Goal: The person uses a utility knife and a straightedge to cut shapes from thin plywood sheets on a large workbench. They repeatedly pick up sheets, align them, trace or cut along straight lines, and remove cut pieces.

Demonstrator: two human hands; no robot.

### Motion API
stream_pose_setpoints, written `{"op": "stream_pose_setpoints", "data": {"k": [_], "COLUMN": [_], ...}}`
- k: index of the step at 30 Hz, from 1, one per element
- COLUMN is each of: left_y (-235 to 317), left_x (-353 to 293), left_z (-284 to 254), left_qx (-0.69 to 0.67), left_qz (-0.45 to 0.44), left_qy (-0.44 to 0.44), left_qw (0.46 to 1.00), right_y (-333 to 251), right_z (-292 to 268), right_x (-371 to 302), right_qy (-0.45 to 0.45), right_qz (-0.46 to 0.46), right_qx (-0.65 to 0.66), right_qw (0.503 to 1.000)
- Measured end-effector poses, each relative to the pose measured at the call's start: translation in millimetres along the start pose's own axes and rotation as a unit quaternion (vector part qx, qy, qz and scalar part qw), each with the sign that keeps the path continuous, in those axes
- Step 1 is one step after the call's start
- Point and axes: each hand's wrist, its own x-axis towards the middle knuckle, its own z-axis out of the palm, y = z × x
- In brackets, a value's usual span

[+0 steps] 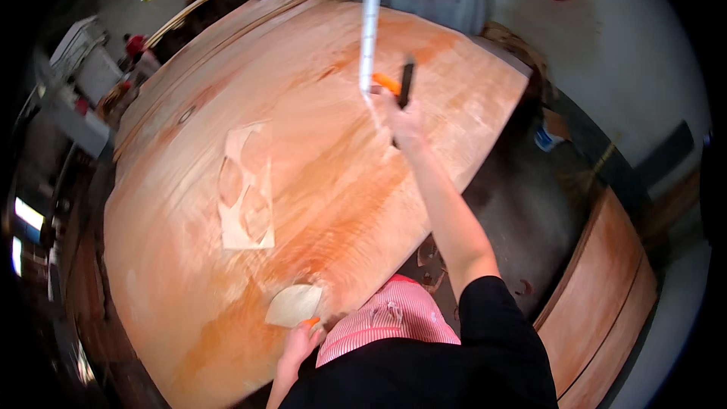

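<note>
"What is the right hand [407,123] doing?"

"It is stretched far out over the work surface, fingers closed round a slim black-and-orange handheld tool [407,83]. The tool is blurred, its black part pointing up and away."

"And that long white strip with dark marks [370,23]?"

"It runs down from the upper edge to the fingertips of that hand. I can't tell whether they pinch it."

"The left hand [301,346]?"

"Close to the body, at the near edge, fingers narrowed. A small bright-orange object [310,322] shows at the fingertips; I can't tell how firmly it is held."

"What lies beside it?"

"A pale, flat, leaf-shaped piece [294,306], just beyond the fingers, on the broad orange-brown wood-grained sheet [326,182]."

"Further out?"

"A pale rectangular sheet with leaf-shaped cut-outs [247,241] lies on the same wood, left of the outstretched arm, well apart from both hands."

"Anything past the edge?"

"Long reddish-brown wooden boards [606,280], low on the right, and a pale grey wall [613,38] behind, to the upper right."
</note>
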Motion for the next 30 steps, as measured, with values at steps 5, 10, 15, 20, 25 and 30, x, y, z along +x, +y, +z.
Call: {"op": "stream_pose_setpoints", "data": {"k": [5, 10, 15, 20, 25, 30], "left_y": [-15.5, -40.0, -49.6, -57.1, -63.5, -73.5], "left_x": [-25.9, -49.6, -60.4, -57.9, -61.4, -53.9], "left_z": [12.0, 28.9, 46.2, 54.5, 49.8, 42.7], "left_qx": [0.015, 0.034, -0.024, -0.039, -0.046, -0.038], "left_qz": [-0.045, -0.107, -0.088, -0.058, -0.046, -0.099], "left_qy": [-0.012, -0.060, -0.028, -0.043, -0.010, -0.024], "left_qw": [0.999, 0.992, 0.995, 0.997, 0.998, 0.994], "right_y": [-5.3, -25.2, -39.9, -26.1, 72.0, 124.3], "right_z": [-0.1, 10.4, 26.7, 5.6, -48.6, -44.7], "right_x": [-17.1, -40.5, -59.1, -42.5, -21.7, -50.9], "right_qy": [-0.005, -0.064, -0.028, 0.032, 0.186, 0.064], "right_qz": [-0.011, 0.041, 0.049, 0.093, 0.296, 0.317], "right_qx": [-0.013, 0.032, 0.000, 0.075, 0.173, 0.123], "right_qw": [1.000, 0.997, 0.998, 0.992, 0.921, 0.938]}}
